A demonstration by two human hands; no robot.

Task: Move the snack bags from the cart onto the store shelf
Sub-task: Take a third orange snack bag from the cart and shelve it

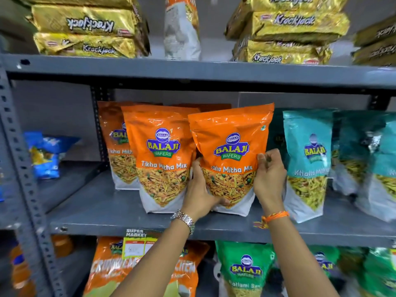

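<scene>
**Orange snack bag held upright on the middle shelf**

The orange Tikha Mitha Mix bag [230,159] stands on the grey middle shelf [120,213], leaning a little to the left, with its white base on the shelf board. Through its clear lower window a mixed fried snack with green peas shows. The left hand [200,189] cups the bag's lower left edge, fingers [218,201] curled under and across the bottom front. The right hand [269,179] grips the right edge at mid-height, thumb and fingertips pinching the bag's side seam. A metal watch [183,220] sits on the left wrist, an orange thread band [274,217] on the right.

Just beside it on the left stands a second orange bag [159,155] of the same kind, touching or nearly touching it, and a third [113,144] stands behind that one. To the right, close against the right hand, is a row of teal bags [306,163], upright. A blue packet [46,155] lies well apart at the far left of the shelf.

On the shelf above are stacks of gold Krackjack packs [85,28] and an upright white-and-orange bag [182,28] between them. Below, green bags [244,273] and orange ones [107,269] stand behind a yellow price tag [137,246] fixed to the shelf edge.
</scene>
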